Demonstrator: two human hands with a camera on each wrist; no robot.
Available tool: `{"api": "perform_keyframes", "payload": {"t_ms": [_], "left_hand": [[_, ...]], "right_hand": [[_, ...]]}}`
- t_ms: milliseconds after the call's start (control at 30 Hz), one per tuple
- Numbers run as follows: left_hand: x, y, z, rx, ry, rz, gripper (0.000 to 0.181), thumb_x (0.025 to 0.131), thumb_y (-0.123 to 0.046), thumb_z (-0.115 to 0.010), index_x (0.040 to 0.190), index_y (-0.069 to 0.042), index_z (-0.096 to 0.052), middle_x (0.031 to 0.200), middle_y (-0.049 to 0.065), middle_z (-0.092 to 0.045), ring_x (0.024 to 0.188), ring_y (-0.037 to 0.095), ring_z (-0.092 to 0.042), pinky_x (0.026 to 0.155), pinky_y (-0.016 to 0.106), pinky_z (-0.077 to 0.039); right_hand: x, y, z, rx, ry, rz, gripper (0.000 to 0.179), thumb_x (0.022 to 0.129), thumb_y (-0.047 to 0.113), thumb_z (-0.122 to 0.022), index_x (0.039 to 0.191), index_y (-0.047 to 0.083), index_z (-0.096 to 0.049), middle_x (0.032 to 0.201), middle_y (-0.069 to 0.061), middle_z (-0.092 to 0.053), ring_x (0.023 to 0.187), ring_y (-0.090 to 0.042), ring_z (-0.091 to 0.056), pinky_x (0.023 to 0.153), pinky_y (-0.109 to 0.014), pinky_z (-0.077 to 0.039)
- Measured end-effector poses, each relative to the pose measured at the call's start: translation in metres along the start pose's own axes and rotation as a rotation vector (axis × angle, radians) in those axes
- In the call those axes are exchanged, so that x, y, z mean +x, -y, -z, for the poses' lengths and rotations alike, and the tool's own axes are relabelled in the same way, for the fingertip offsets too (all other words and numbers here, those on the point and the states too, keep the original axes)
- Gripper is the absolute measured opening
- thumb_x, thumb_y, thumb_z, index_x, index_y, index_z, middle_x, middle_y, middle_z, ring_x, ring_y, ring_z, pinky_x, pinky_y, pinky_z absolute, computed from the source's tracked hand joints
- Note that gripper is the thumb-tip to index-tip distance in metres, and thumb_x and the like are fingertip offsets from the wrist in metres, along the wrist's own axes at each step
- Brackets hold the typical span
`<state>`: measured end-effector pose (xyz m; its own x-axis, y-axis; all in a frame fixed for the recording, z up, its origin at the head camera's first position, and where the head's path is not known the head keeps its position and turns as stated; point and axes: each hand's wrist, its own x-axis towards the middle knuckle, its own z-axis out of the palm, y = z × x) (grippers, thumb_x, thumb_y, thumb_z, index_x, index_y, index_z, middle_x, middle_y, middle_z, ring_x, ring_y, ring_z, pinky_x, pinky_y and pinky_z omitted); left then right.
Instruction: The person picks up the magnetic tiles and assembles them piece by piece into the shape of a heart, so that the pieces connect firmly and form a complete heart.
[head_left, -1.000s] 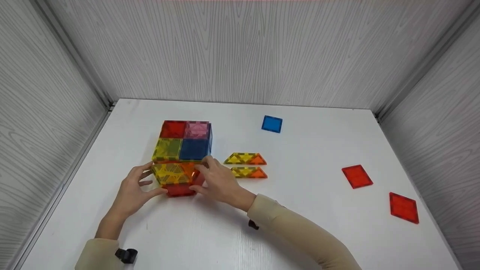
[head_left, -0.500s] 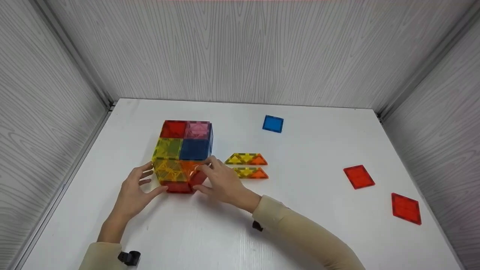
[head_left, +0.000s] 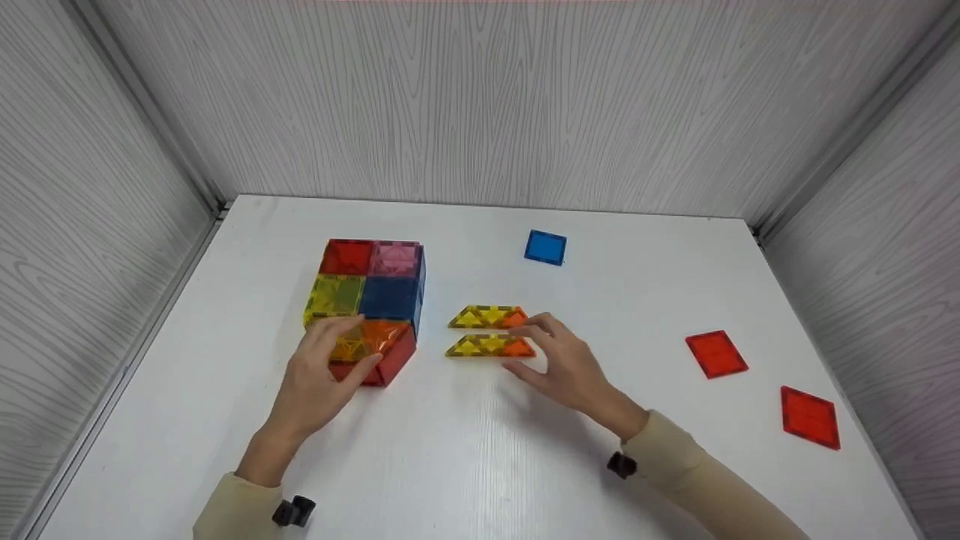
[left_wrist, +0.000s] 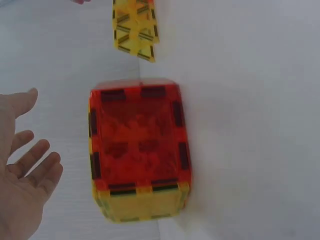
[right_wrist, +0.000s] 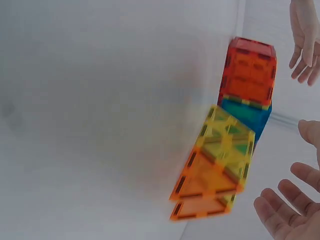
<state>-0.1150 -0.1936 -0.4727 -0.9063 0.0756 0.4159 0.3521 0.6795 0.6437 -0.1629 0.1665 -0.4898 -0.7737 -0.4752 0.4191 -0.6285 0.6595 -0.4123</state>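
A box built of magnetic tiles stands at the left of the table, its top showing red, pink, yellow and blue squares. Its near section has red sides and a yellow-orange slanting top. My left hand hovers over that near section, fingers loosely bent, and covers part of it. In the left wrist view a gap shows between the left hand and the box. Two trapezoid strips of yellow and orange triangle tiles lie right of the box. My right hand is at their orange ends, fingers spread, gripping nothing.
A blue square tile lies toward the back. Two red square tiles, one nearer the middle and one by the right edge, lie flat. Grey wood-grain panels enclose the white table on the back and sides.
The slanting piece settled against the box between the earlier frames. Both hands have let go: the right moved right to the strips, the left shifted right over the near section.
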Motion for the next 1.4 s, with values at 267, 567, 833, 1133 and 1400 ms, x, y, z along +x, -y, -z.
{"api": "perform_keyframes", "payload": {"t_ms": [267, 567, 833, 1133, 1400], "left_hand": [[0.016, -0.022, -0.041, -0.021, 0.132, -0.096, 0.049, 0.091, -0.021, -0.084, 0.136, -0.012, -0.067, 0.132, 0.008, -0.069, 0.124, 0.024, -0.066, 0.1, 0.044, -0.062], [0.031, -0.025, -0.087, 0.024, 0.296, -0.019, 0.046, 0.098, -0.03, -0.077, 0.139, -0.012, -0.065, 0.134, 0.01, -0.069, 0.127, 0.028, -0.066, 0.109, 0.046, -0.057], [0.04, -0.019, -0.106, 0.012, 0.369, 0.06, 0.045, 0.099, -0.027, -0.075, 0.14, -0.012, -0.064, 0.134, 0.012, -0.068, 0.125, 0.028, -0.067, 0.109, 0.046, -0.057], [0.044, -0.021, -0.115, 0.002, 0.402, 0.053, 0.041, 0.1, -0.026, -0.074, 0.138, -0.013, -0.065, 0.129, 0.011, -0.07, 0.12, 0.027, -0.069, 0.107, 0.044, -0.058], [0.049, -0.022, -0.12, -0.036, 0.394, 0.041, 0.024, 0.102, -0.018, -0.07, 0.125, -0.012, -0.07, 0.119, 0.009, -0.073, 0.113, 0.025, -0.07, 0.106, 0.043, -0.058]], "right_hand": [[-0.047, -0.071, 0.048, -0.054, -0.052, -0.188, 0.047, 0.092, 0.031, -0.084, 0.13, 0.008, -0.07, 0.125, -0.012, -0.068, 0.103, -0.033, -0.071, 0.084, -0.048, -0.064], [-0.091, -0.148, 0.093, -0.221, -0.073, -0.345, 0.053, 0.091, 0.033, -0.083, 0.132, 0.003, -0.068, 0.129, -0.022, -0.066, 0.103, -0.04, -0.068, 0.075, -0.053, -0.058], [-0.115, -0.195, 0.13, -0.303, 0.112, -0.578, 0.071, 0.098, 0.051, -0.069, 0.148, 0.004, -0.053, 0.144, -0.033, -0.05, 0.123, -0.053, -0.052, 0.086, -0.072, -0.056], [-0.129, -0.211, 0.135, -0.348, 0.272, -0.656, 0.08, 0.098, 0.065, -0.06, 0.152, 0.007, -0.05, 0.141, -0.039, -0.049, 0.12, -0.055, -0.05, 0.083, -0.07, -0.057], [-0.122, -0.207, 0.134, -0.354, 0.287, -0.63, 0.069, 0.098, 0.057, -0.064, 0.143, 0.004, -0.059, 0.131, -0.038, -0.056, 0.112, -0.053, -0.055, 0.077, -0.064, -0.059]]}}
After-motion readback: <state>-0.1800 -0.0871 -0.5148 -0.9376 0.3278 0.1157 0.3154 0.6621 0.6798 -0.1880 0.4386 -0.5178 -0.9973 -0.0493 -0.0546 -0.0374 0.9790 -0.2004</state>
